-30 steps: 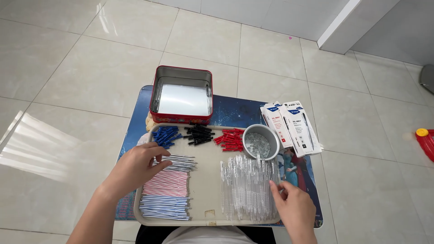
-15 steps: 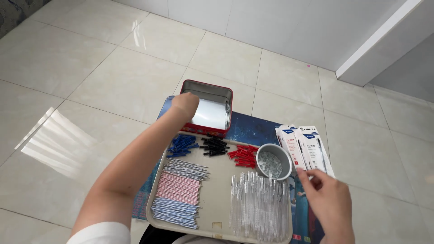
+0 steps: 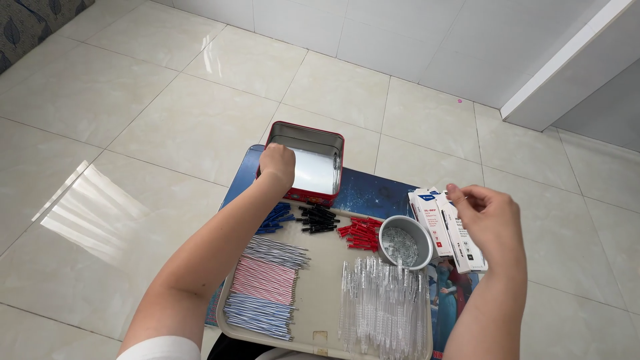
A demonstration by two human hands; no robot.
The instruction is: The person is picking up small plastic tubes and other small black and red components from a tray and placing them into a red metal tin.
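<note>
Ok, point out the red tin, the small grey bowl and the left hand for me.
red tin [image 3: 337, 148]: head view, on its far right rim.
small grey bowl [image 3: 425, 233]: head view, on its right rim.
left hand [image 3: 277, 163]: head view, on the back of the hand at the tin's near left corner.

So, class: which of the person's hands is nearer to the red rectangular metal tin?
Left. The left hand rests on the near-left rim of the red rectangular metal tin. The right hand hovers well to the tin's right, over the white boxes.
</note>
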